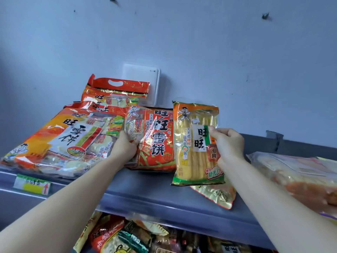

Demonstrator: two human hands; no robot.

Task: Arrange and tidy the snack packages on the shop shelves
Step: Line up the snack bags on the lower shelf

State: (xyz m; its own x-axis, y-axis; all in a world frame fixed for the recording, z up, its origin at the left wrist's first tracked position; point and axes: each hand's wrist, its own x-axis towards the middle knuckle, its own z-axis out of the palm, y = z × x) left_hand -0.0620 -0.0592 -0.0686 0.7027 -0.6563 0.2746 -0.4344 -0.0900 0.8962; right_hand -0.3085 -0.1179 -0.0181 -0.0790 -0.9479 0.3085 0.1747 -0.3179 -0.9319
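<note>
**Yellow senbei pack (193,161) held upright over the grey shelf (145,190)**

The right hand (228,143) pinches the senbei pack by its right side, thumb in front, above the shelf's front edge. The left hand (125,148) curls its fingers onto the left side of the red rice-cracker bag (156,143), which lies mid-shelf touching the pack. A large orange cracker bag (60,141) fills the left end.

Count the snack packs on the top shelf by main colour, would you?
Red or orange: 3 (large orange pack, handled red pack, red pack in the left hand)
Yellow-green: 1 (yellow-green pack in the right hand)
Gold: 1 (gold pack, partly behind it)
Pale see-through: 1 (pale pack, far right)
Total: 6
</note>
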